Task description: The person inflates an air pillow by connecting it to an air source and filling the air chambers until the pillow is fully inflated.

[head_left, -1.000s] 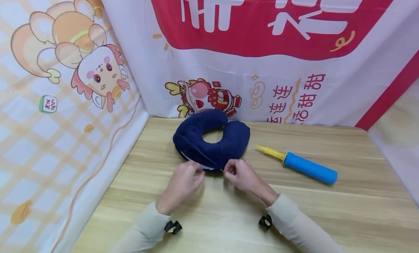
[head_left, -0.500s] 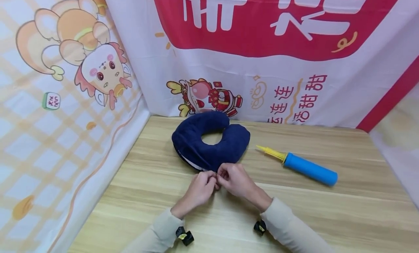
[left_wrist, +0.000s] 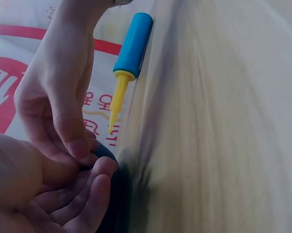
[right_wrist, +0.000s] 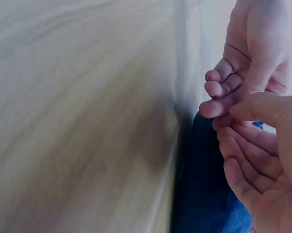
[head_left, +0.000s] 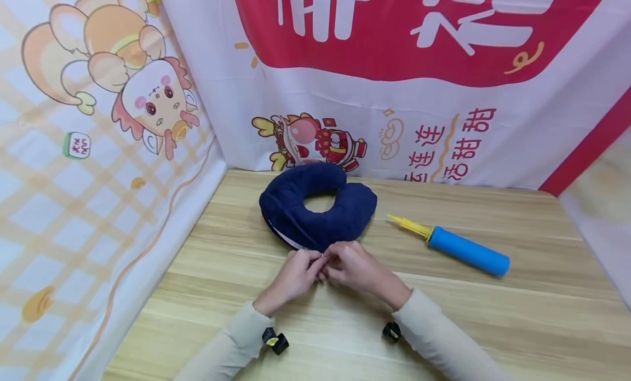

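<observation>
A navy blue U-shaped neck pillow [head_left: 288, 206] lies on the wooden table, its gap facing the back. Along its near left edge runs an open seam [head_left: 285, 236] with white showing inside. At the pillow's near edge my left hand [head_left: 296, 274] and right hand [head_left: 357, 266] meet, fingertips together, both pinching the edge by the seam's right end. The wrist views show thumbs and forefingers pressed close, with the other fingers of the right hand [right_wrist: 262, 165] curled loosely. Exactly what sits between the fingertips is hidden.
To the right of the pillow lies a blue hand pump [head_left: 468, 250] with a yellow nozzle, the tip pointing at the pillow. Printed cloth [head_left: 389, 63] hangs along the table's back edge, and another patterned cloth [head_left: 123, 206] borders the left side.
My left hand has moved right from the open seam to join the right hand. The right hand shifted slightly left. The pillow has barely moved, and less white shows near the hands.
</observation>
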The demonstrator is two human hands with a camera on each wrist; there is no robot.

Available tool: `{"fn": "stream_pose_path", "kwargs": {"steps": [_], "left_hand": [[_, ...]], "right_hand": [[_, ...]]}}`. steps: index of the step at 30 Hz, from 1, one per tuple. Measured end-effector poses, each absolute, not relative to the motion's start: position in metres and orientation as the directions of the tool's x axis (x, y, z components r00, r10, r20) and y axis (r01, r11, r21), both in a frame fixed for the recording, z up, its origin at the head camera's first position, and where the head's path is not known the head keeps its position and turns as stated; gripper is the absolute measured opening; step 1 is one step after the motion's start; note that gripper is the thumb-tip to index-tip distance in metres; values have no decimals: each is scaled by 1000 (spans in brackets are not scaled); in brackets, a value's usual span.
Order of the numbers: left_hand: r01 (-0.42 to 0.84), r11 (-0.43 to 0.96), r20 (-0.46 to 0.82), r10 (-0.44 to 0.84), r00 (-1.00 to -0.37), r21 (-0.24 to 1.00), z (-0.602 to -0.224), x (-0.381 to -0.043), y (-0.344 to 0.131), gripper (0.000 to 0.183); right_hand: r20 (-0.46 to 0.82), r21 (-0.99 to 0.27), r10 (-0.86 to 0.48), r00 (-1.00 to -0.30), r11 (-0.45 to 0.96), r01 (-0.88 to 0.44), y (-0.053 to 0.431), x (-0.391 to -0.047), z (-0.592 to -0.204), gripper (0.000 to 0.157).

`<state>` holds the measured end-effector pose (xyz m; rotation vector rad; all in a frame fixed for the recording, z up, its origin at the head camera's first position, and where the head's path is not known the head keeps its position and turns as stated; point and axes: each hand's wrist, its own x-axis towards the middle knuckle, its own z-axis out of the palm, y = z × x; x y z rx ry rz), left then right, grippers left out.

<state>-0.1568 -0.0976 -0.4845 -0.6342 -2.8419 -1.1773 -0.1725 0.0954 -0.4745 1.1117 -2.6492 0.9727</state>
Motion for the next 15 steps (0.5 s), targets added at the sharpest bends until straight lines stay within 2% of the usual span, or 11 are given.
{"fn": "stream_pose_path", "kwargs": {"steps": [4,9,12,15], "left_hand": [[453,684,244,385,-890,572,-480,-158,-100,32],[515,765,384,374,-844,387,-472,-158,-102,35],[554,775,454,394,-799,303,-468,-158,-101,35],[596,764,508,422,-751,247,-465,-160,-101,34]], "right_hand": [[443,-381,-583,-680,564,-732,102,-171,-471,18],[609,-155,-582,-539,579,-801,102,-177,-473,26],[675,-51,-570,-468,597,-801,98,-181,-476,27],[728,5,-535,-428,629,-778,93,-184,-478,25]]}}
